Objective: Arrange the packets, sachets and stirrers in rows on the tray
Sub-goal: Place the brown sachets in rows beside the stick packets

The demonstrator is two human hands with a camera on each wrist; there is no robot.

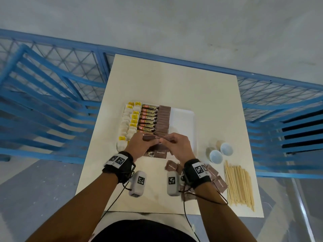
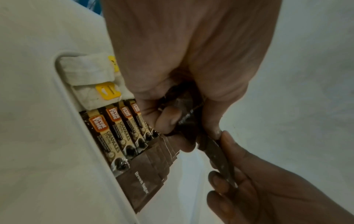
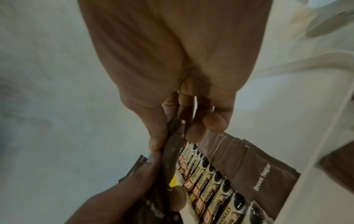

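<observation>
Hands meet above the near edge of a white tray (image 1: 183,117) on a pale tabletop (image 1: 174,81); the left hand (image 1: 139,145) curls its fingers and thumb round a small stack of brown sugar sachets (image 2: 184,112); the right hand (image 1: 176,145) pinches one brown sachet (image 3: 173,145) between thumb and fingertips, its other end meeting the left hand's stack; just beyond both hands, the tray holds three rows running away from the person: tea bags with yellow tags (image 1: 130,119) beyond the left hand, coffee granule sticks (image 1: 148,117) next to them, and overlapping brown sugar sachets in a row (image 1: 163,119) beyond the right hand; loose brown sachets (image 1: 216,179) lie on the tabletop beside the right wrist; further to the right of that hand lies a bundle of wooden stirrers (image 1: 238,186), with two small pale blue bowls (image 1: 221,152) beyond it.
</observation>
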